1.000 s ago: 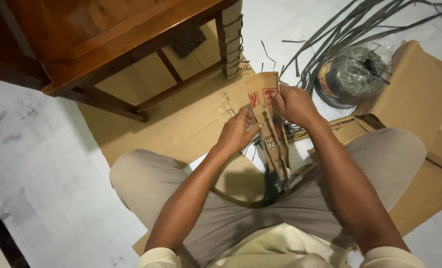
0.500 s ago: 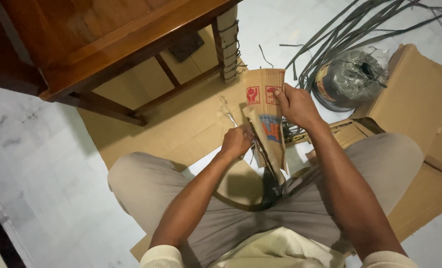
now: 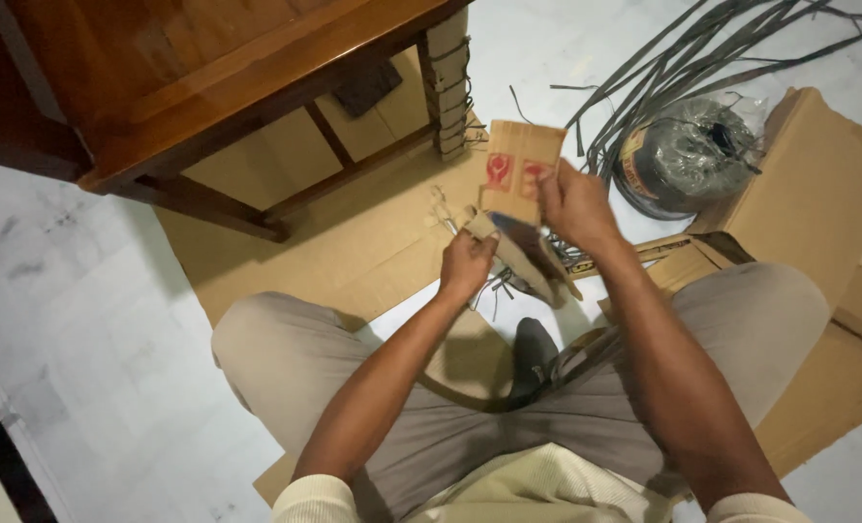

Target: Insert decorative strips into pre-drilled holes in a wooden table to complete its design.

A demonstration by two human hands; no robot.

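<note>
2 hands hold a folded cardboard piece above the lap of a person seated on the floor.

From the left: a wooden desk [image 3: 208, 87] stands over flat cardboard sheets [image 3: 354, 242] spread on the white floor [image 3: 82, 320]. The left hand [image 3: 467, 264] is closed on the lower end of the cardboard piece [image 3: 518, 174]; the right hand [image 3: 574, 203] pinches its upper part from the right. The piece is brown, creased and bent, with 2 red printed marks on its upright flap and a dark patch at the fold. Further right, an opened cardboard box [image 3: 818, 194] lies flattened; a plastic-wrapped coil of grey wire [image 3: 688, 155] rests at its edge, not inside, with loose grey cables [image 3: 702, 58] trailing behind.
</note>
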